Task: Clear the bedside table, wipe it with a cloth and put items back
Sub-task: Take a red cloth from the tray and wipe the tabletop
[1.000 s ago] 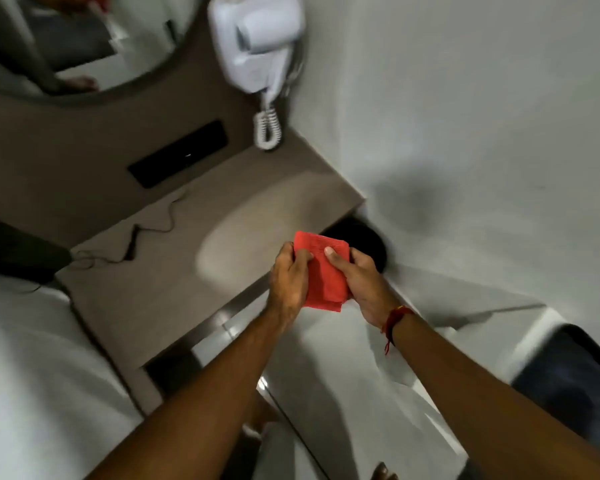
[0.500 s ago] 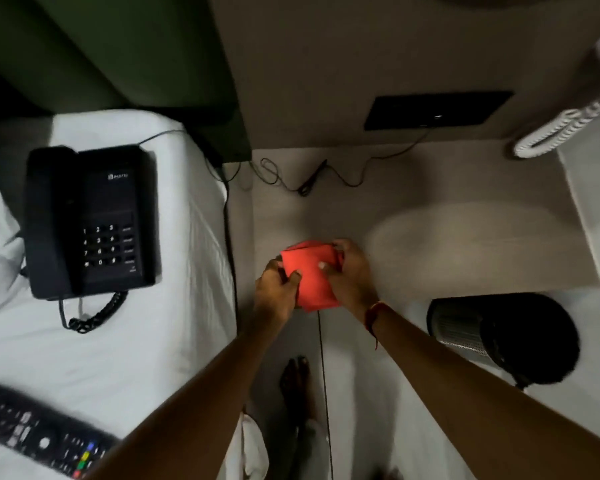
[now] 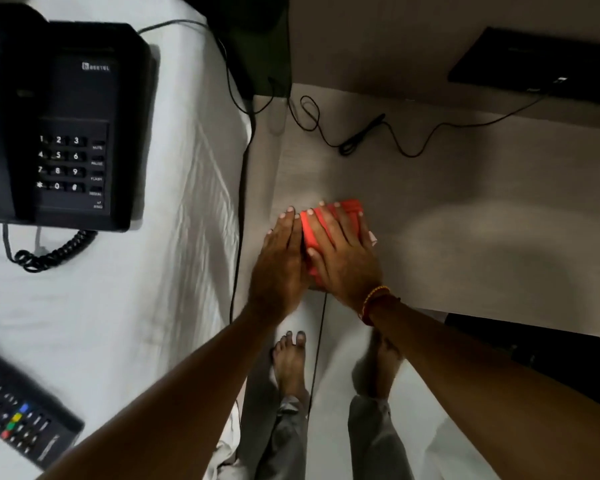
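A folded red cloth (image 3: 350, 211) lies flat on the beige bedside table (image 3: 465, 209), near its front left corner. My right hand (image 3: 340, 251) presses down on the cloth with fingers spread, covering most of it. My left hand (image 3: 281, 258) lies flat beside it, its fingers touching the cloth's left edge and the table top. A black telephone (image 3: 59, 116) rests on the white bed (image 3: 160, 271) to the left. A black remote control (image 3: 21, 417) lies on the bed at the lower left.
A thin black cable (image 3: 361, 136) runs loose over the back of the table to a black wall panel (image 3: 534, 64). The phone's cord hangs down between bed and table. A dark bin (image 3: 548, 362) stands under the table's right part. My bare feet are on the floor below.
The view swung left and down toward the bed and table. The cloth, held up in both hands before, is now flat on the table under my palms.
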